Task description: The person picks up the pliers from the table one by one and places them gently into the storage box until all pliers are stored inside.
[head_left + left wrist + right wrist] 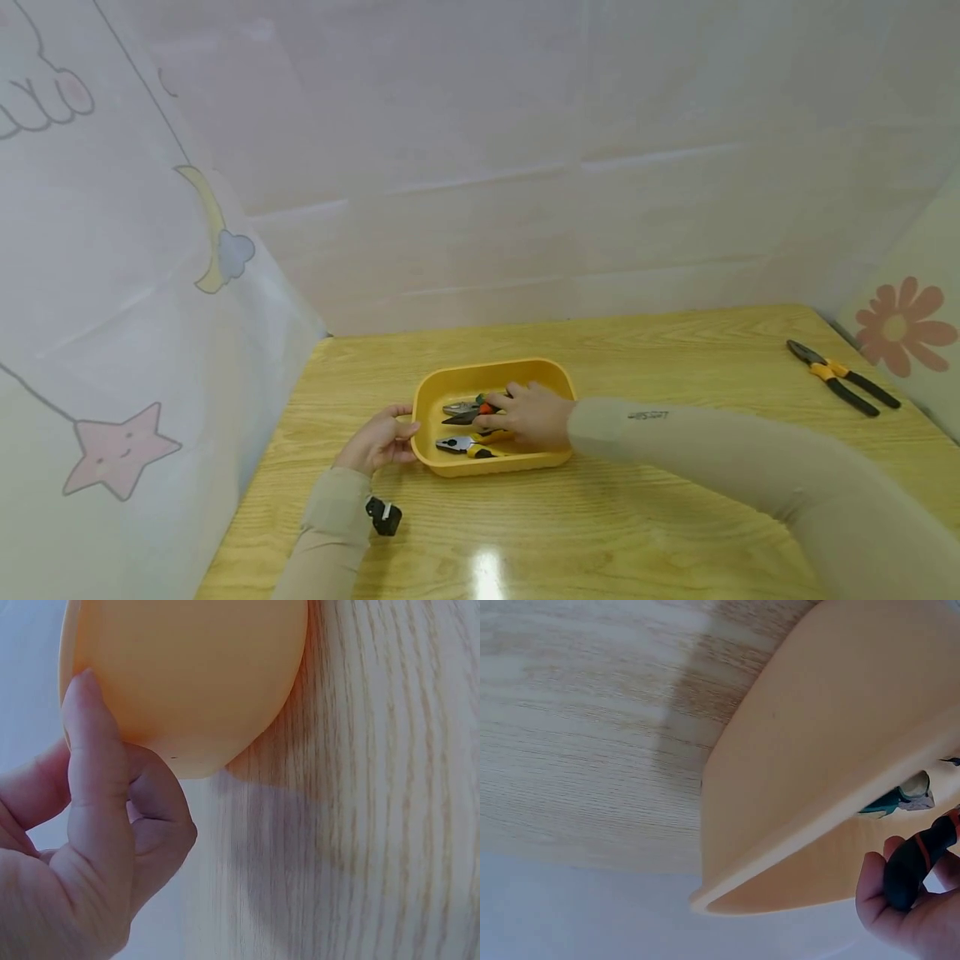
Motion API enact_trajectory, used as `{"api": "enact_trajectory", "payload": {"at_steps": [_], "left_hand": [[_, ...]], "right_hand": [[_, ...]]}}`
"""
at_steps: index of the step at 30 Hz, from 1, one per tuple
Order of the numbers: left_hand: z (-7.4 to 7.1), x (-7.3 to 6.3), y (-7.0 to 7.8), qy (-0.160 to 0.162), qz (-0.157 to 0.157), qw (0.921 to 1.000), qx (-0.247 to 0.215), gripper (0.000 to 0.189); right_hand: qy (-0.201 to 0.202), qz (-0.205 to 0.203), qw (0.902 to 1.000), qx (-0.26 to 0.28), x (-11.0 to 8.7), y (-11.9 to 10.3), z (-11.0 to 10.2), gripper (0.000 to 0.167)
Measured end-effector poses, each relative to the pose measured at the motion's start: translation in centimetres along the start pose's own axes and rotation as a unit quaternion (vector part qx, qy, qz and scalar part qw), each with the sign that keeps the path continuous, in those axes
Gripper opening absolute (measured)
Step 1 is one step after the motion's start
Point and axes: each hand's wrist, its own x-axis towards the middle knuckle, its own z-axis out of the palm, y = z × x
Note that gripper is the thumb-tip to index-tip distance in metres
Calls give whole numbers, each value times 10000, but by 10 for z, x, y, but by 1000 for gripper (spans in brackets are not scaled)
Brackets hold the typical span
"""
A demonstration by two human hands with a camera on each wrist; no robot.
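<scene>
A yellow plastic bin (492, 468) stands on the wooden table with several pliers inside. My left hand (385, 440) grips the bin's left rim, thumb on one side of the wall and fingers on the other. Reaching in from the right, my right hand (534, 417) holds pliers with a black and red-orange handle (909, 871); their dark jaws point left in the head view. Close to the front wall lie pliers with yellow and black handles (467, 446). Other pliers with silvery jaws (459, 408) lie behind, partly covered by the right hand.
Another pair of pliers with orange and black handles (842, 377) lies at the table's far right. A small black device (384, 515) sits at my left wrist. Printed sheets (480, 208) hang behind and beside the wooden table (675, 350).
</scene>
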Motion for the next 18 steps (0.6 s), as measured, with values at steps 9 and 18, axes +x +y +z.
{"api": "enact_trajectory", "payload": {"at_steps": [9, 18], "left_hand": [[-1, 0, 0, 10, 29, 10000, 41, 35], [-2, 0, -2, 32, 58, 9999, 95, 34]], "right_hand": [[-166, 89, 9998, 1, 8, -1, 3, 56], [-662, 246, 9975, -32, 12, -1, 4, 57]]}}
